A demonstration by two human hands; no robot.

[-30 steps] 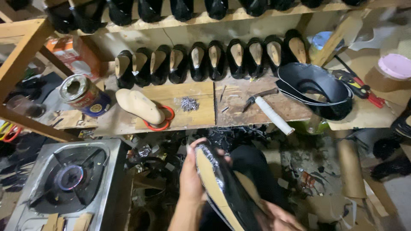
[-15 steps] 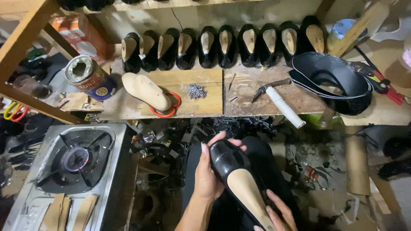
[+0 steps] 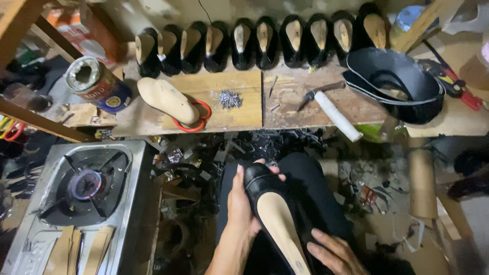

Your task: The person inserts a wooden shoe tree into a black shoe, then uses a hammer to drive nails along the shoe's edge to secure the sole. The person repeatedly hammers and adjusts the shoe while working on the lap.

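Far to your left sits the stove (image 3: 84, 186), with the tin (image 3: 97, 84) and the bare last (image 3: 167, 99) on the bench (image 3: 305, 109) above it; none of these is near your hands. Your left hand (image 3: 242, 201) wraps the toe end of the shoe (image 3: 277, 219), fingers curled over the black upper and thumb along its left side, a firm closed hold. The shoe lies sole up across your lap, below the bench edge, its long axis running from the toe at upper left, nearest the bench, down to the heel at lower right, close to your body. Your right hand (image 3: 331, 252) rests at the heel end, fingers spread flat against the shoe's right flank, touching more than clasping; whether it truly grips you cannot tell. The hammer (image 3: 331, 109) lies well apart on the bench, up and to the right, nearer your right hand.
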